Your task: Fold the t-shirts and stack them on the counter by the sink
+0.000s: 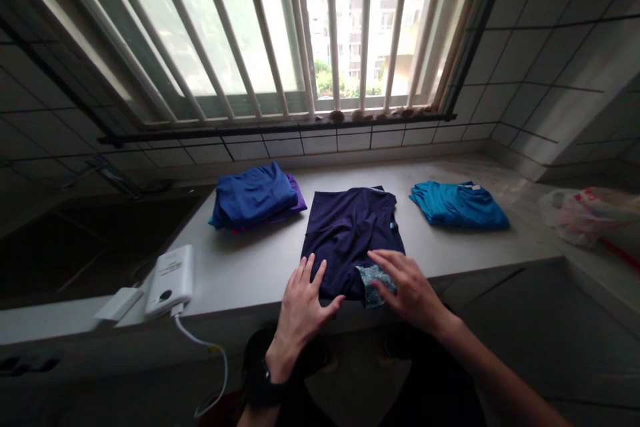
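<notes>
A dark navy garment (353, 227), partly folded and a little wrinkled, lies on the white countertop (250, 273) in front of me. At its near right corner a patterned light-blue patch of fabric (373, 287) shows and hangs slightly over the edge. My left hand (307, 300) rests at the garment's near left corner, fingers stretched and thumb apart. Over the patterned fabric is my right hand (407, 287), its fingers extended and its thumb apart from them; whether it touches the cloth I cannot tell.
To the left lies a stack of folded blue and purple clothes (255, 197); to the right, a folded teal garment (457, 205). A white power bank (173, 277) with a cable (220, 353) sits near a dark sink (90, 233). A plastic bag (585, 213) is far right.
</notes>
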Available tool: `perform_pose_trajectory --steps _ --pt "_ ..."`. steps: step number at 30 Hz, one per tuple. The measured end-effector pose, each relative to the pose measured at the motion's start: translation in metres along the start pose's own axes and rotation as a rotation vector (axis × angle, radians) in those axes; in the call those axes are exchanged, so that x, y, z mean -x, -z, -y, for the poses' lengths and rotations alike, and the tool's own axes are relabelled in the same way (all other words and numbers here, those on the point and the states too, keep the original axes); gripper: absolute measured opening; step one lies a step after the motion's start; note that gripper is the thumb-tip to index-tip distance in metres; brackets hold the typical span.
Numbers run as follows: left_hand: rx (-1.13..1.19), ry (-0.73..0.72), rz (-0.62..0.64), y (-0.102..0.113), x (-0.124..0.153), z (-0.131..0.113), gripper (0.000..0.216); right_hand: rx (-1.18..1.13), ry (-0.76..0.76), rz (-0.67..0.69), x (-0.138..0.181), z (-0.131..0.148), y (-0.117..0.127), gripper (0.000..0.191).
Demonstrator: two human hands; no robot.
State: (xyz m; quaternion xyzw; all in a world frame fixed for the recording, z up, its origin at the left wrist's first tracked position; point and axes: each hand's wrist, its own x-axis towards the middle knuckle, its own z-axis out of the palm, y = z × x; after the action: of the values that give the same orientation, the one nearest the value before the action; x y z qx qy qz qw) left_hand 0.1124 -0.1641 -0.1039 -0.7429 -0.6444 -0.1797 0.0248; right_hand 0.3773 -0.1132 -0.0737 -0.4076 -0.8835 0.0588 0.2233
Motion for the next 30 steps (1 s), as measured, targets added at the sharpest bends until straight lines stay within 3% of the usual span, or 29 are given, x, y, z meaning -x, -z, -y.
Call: perform_pose_trajectory --steps 3,7,11,14,17,19,21,23,26,28,30 --pt "-0.016 -0.051 -0.026 -0.002 0.012 0.005 0.069 0.091 0.072 0.021 0.032 0.02 -0.03 0.075" --pt "-0.003 -0.062 -0.073 -0.001 0.025 0.012 0.065 0.06 0.014 -0.109 0.037 0.015 -0.051 0.065" --pt "0.096 -0.125 -0.154 0.021 0.046 0.018 0.044 -0.299 0.09 -0.08 0.033 0.004 -0.013 0.047" --pt "0.157 -0.173 -0.286 0.051 0.048 0.019 0.037 -0.503 0.078 0.02 0.022 0.0 0.035 0.052" --pt "0.134 -0.162 -0.394 0.077 0.014 0.018 0.027 -0.476 0.037 0.066 -0.014 -0.008 0.075 0.056" --pt "0.103 -0.101 -0.393 0.082 -0.023 0.016 0.026 -0.34 -0.031 -0.077 -0.045 -0.015 0.085 0.053" --pt "0.064 -0.021 -0.371 0.074 -0.056 0.013 0.035 -0.122 -0.163 -0.302 -0.068 -0.017 0.077 0.056" --pt "0.029 -0.021 -0.302 0.053 -0.075 0.011 0.05 0.016 -0.234 -0.353 -0.075 -0.012 0.05 0.057" --pt "-0.011 -0.095 -0.125 0.012 -0.074 0.008 0.051 0.059 -0.206 -0.096 -0.059 0.002 -0.003 0.05" --pt "-0.038 -0.079 -0.068 -0.008 -0.063 0.006 0.045 0.108 -0.249 -0.02 -0.045 0.009 -0.031 0.047" --pt "-0.058 -0.044 -0.064 -0.016 -0.053 0.005 0.045 0.129 -0.274 0.007 -0.037 0.01 -0.043 0.048"
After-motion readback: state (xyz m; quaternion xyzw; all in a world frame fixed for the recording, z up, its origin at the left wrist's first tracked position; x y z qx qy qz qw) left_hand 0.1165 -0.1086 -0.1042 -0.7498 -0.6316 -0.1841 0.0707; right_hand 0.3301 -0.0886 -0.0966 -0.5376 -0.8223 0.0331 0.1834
